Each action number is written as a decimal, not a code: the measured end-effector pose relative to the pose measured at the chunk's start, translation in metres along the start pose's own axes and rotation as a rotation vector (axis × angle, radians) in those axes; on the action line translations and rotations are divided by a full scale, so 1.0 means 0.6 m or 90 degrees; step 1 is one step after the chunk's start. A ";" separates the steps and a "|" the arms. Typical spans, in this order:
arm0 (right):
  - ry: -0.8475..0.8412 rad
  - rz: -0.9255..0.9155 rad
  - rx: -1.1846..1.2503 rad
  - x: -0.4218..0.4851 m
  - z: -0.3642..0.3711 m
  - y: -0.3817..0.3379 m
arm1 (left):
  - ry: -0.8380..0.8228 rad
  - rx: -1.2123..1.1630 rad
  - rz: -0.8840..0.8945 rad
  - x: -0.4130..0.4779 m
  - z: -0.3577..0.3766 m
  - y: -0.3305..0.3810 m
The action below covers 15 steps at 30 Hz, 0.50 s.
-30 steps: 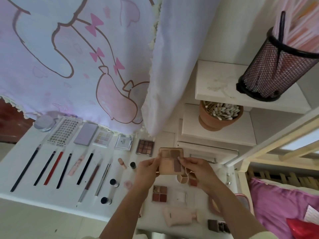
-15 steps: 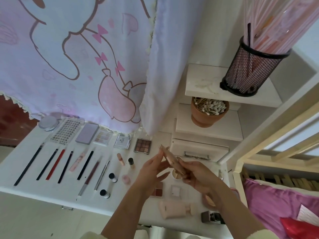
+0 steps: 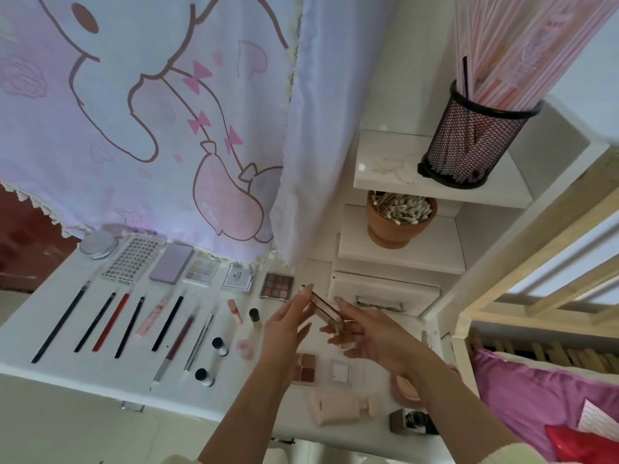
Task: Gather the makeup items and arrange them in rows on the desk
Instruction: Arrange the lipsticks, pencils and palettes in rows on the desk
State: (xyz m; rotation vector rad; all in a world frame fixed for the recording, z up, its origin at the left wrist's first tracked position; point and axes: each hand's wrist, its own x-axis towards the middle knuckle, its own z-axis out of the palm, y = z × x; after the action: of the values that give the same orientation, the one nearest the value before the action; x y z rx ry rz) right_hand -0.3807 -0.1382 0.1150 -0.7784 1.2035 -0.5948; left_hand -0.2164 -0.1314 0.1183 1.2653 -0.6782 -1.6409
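I hold a slim pink-beige palette point(image 3: 326, 309) edge-on above the white desk point(image 3: 40, 333). My left hand point(image 3: 284, 329) pinches its far end and my right hand point(image 3: 371, 336) grips its near end. Along the desk's back lies a row of flat items: a silver compact point(image 3: 97, 244), a nail-tip sheet point(image 3: 132, 259), a lilac palette point(image 3: 170, 267), a pale palette point(image 3: 201, 272), a white compact point(image 3: 237, 277) and a brown eyeshadow palette point(image 3: 277, 285). Several pencils and brushes point(image 3: 110, 323) lie side by side in front of them.
Loose under my arms lie a red quad palette point(image 3: 304, 368), a white square case point(image 3: 340, 371), a pink tube point(image 3: 338, 408), a puff point(image 3: 405, 386) and a small bottle point(image 3: 412, 421). A curtain point(image 3: 167, 128), a drawer unit point(image 3: 385, 296) and a swab pot point(image 3: 400, 217) stand behind.
The palette, held flat and face-up a second ago, has been turned on edge. My hands have moved slightly left toward the end of the back row.
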 end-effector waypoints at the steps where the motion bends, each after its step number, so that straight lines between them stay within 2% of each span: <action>1: -0.011 -0.010 -0.001 -0.002 -0.001 -0.002 | 0.004 0.004 0.013 -0.001 0.000 0.002; 5: -0.013 -0.039 -0.049 -0.009 0.003 -0.008 | 0.001 0.029 0.029 0.001 -0.001 0.004; 9: 0.029 -0.111 -0.107 -0.011 0.005 -0.012 | -0.036 0.064 0.029 0.008 -0.008 0.003; 13: 0.087 -0.154 -0.127 -0.012 -0.002 -0.021 | -0.007 0.003 -0.126 0.014 -0.014 0.010; 15: 0.100 -0.161 -0.147 -0.013 -0.006 -0.029 | -0.030 -0.019 -0.231 0.011 -0.015 0.014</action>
State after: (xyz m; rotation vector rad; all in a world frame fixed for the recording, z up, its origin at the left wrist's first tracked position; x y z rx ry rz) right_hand -0.3862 -0.1435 0.1330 -1.1072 1.3431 -0.7429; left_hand -0.2054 -0.1399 0.1195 1.3909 -0.4671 -1.9705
